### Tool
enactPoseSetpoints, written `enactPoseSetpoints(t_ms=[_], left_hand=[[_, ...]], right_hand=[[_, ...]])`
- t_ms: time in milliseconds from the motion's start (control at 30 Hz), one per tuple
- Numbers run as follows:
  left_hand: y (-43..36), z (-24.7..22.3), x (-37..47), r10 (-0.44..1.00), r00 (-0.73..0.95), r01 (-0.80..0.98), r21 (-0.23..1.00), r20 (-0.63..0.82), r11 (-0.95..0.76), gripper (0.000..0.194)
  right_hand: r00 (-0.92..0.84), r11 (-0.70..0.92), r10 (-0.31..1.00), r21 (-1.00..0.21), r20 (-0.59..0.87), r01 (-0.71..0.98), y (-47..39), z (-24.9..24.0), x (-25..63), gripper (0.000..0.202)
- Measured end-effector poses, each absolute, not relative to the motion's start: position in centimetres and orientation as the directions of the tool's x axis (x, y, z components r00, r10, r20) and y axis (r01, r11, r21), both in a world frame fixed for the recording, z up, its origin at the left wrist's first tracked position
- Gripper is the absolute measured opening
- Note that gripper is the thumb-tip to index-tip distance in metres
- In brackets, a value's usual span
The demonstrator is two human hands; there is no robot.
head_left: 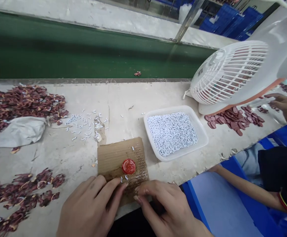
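The small round red cap [129, 166] sits on the brown corrugated cardboard square [122, 163] at the near edge of the pale worktable [123, 98], just beyond your fingertips at 12 o'clock. Your left hand [91, 207] lies flat on the cardboard's near edge, fingers loosely together and gripping nothing. Your right hand [163, 204] curls with its fingertips drawn close at the cardboard's near corner; whether they pinch a tiny piece, you cannot tell. At 2 o'clock of the cap stands a clear plastic tray of small white pieces [172, 132]. More white bits [86, 126] lie scattered at 10 o'clock. Piles of dark red pieces [22, 103] lie at far left, a white table fan [228, 74] at 2 o'clock, and another person's hand [281, 102] at far right.
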State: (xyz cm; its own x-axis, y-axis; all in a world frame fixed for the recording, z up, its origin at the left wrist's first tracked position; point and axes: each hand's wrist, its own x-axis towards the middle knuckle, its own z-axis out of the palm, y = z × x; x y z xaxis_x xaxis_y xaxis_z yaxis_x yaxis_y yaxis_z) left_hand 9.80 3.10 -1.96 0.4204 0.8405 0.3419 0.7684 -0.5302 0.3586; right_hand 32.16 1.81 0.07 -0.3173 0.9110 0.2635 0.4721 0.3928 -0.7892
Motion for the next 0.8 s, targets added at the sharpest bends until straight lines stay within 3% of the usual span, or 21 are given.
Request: enactPoseSetpoints(t_ms=[100, 300, 533, 667, 800], left_hand=[[3.7, -1.8, 9.7, 0.813, 0.471, 0.759, 0.313, 0.342, -0.572, 0.041], [4.0, -1.9, 9.7, 0.799, 0.517, 0.746, 0.295, 0.308, -0.597, 0.034], [4.9, -1.5, 9.6, 0.836, 0.458, 0.756, 0.363, 0.302, -0.545, 0.028], [6.0, -1.7, 9.6, 0.827, 0.464, 0.757, 0.344, 0.317, -0.556, 0.038], [6.9, -1.9, 9.4, 0.842, 0.458, 0.733, 0.414, 0.286, -0.54, 0.046]], right_hand=[[-0.329, 0.42, 0.898, -0.787, 0.291, 0.452, 1.5, -0.1, 33.0, 0.02], [-0.34, 0.422, 0.894, -0.799, 0.29, 0.428, 1.2, -0.5, 33.8, 0.016], [-0.352, 0.402, 0.899, -0.81, 0.26, 0.428, 1.3, -0.4, 34.4, 0.012], [-0.374, 0.393, 0.897, -0.815, 0.237, 0.426, 1.2, -0.8, 34.6, 0.009], [-0.385, 0.393, 0.893, -0.825, 0.236, 0.406, 1.2, -0.9, 34.9, 0.008]])
